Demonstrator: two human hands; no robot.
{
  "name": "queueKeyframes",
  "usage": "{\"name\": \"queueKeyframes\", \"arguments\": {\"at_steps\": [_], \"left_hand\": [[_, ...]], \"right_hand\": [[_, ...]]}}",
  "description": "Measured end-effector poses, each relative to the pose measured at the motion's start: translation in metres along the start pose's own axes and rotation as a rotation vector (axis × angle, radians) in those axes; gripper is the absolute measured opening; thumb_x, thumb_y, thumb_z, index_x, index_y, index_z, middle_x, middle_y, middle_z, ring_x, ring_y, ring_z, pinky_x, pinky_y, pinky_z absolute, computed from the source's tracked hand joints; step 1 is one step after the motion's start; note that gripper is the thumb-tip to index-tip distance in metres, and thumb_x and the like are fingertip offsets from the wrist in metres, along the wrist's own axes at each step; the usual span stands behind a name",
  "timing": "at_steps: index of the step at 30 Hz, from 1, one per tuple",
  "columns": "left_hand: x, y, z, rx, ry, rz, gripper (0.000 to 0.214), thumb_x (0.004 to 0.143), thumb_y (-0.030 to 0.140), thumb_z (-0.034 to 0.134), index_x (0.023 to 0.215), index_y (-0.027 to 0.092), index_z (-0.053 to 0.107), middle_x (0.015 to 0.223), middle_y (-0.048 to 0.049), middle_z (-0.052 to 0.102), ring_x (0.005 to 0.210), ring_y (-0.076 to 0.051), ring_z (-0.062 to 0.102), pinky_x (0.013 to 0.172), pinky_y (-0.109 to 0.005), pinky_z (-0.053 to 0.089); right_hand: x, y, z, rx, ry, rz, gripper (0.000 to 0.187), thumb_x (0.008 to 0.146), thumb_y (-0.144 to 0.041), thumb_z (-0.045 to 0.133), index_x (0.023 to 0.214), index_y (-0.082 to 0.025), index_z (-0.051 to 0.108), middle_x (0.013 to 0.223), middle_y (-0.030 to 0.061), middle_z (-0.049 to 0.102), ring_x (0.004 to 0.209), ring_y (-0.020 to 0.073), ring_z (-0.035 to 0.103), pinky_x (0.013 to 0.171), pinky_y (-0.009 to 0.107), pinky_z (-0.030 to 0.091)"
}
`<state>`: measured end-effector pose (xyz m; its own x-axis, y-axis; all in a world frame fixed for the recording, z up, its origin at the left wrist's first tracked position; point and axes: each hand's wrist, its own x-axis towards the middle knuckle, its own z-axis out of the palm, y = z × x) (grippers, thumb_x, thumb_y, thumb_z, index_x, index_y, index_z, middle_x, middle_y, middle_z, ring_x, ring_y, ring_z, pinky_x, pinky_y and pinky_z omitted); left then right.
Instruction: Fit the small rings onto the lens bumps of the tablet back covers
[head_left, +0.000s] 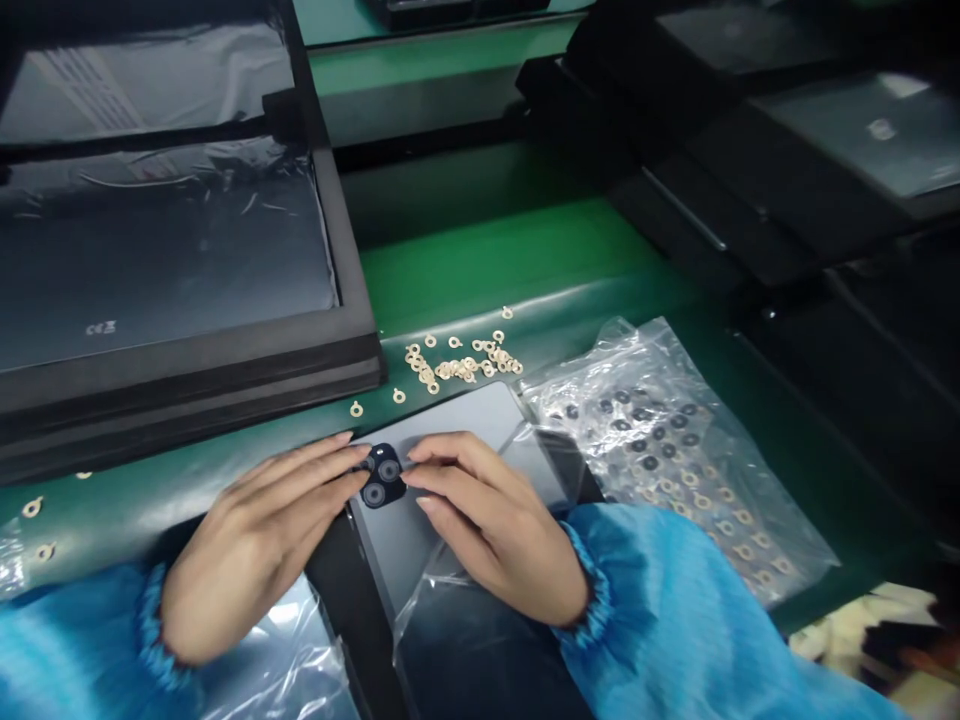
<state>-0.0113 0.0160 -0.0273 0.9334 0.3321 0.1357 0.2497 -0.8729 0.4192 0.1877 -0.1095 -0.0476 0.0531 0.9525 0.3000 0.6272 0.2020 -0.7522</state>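
I see left hand [255,530] and right hand [487,525] pinching black lens piece [381,476] between fingers, piece on grey panel [457,430], near middle. Farther, many gold rings [457,362] lie loose on green mat [510,260]; right, plastic bag [720,480] holds more.

Loose, light blue smock sleeves [675,610] cover both arms, faintly glossy and puffy, each gathered at the wrist into a darker blue ribbed elastic cuff [592,590]. The left hand [255,540] and right hand [495,530] are bare.
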Motion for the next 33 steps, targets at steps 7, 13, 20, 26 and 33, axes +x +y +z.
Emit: {"name": "queueKeyframes", "arguments": {"at_steps": [7,13,20,26,33], "left_hand": [[-0.015,0.004,0.003,0.383,-0.036,0.184,0.048,0.096,0.035,0.036,0.142,0.025,0.041,0.144,-0.0049,0.048,0.130,-0.026,0.048,0.098,-0.037,0.045],[-0.013,0.011,0.008,0.471,-0.025,0.166,0.042,0.097,0.039,0.036,0.133,0.023,0.052,0.143,-0.0075,0.049,0.130,-0.025,0.046,0.107,-0.038,0.029],[-0.017,0.013,0.010,0.448,-0.034,0.147,0.043,0.097,0.041,0.037,0.133,0.023,0.052,0.145,-0.0093,0.046,0.131,-0.025,0.045,0.108,-0.039,0.025],[-0.018,0.012,0.011,0.461,-0.070,0.145,0.048,0.095,0.041,0.041,0.138,0.021,0.046,0.148,-0.0120,0.042,0.132,-0.029,0.043,0.106,-0.041,0.027],[-0.018,0.018,0.010,0.340,-0.035,0.045,0.042,0.098,0.042,0.033,0.131,0.028,0.054,0.148,-0.0078,0.043,0.135,-0.027,0.040,0.112,-0.042,0.022]], "right_hand": [[0.002,-0.001,0.000,-0.073,0.006,-0.007,0.020,0.094,-0.013,0.045,0.104,-0.014,0.063,0.104,0.0108,0.063,0.095,0.0199,0.058,0.081,0.036,0.053],[0.003,-0.002,0.000,-0.073,0.002,-0.001,0.019,0.094,-0.015,0.046,0.104,-0.015,0.063,0.104,0.0104,0.063,0.094,0.0203,0.058,0.080,0.036,0.053],[0.001,-0.001,0.002,-0.222,-0.013,-0.039,0.022,0.094,-0.014,0.045,0.105,-0.012,0.063,0.106,0.0114,0.064,0.093,0.0213,0.056,0.079,0.035,0.051],[-0.002,0.001,0.009,-0.528,-0.080,-0.168,0.030,0.094,-0.022,0.049,0.121,-0.011,0.059,0.113,0.0123,0.062,0.102,0.0249,0.053,0.079,0.038,0.046],[-0.004,-0.002,0.007,-0.631,-0.147,-0.234,0.034,0.096,-0.024,0.046,0.124,-0.008,0.058,0.117,0.0133,0.062,0.104,0.0265,0.052,0.073,0.039,0.044]]}}
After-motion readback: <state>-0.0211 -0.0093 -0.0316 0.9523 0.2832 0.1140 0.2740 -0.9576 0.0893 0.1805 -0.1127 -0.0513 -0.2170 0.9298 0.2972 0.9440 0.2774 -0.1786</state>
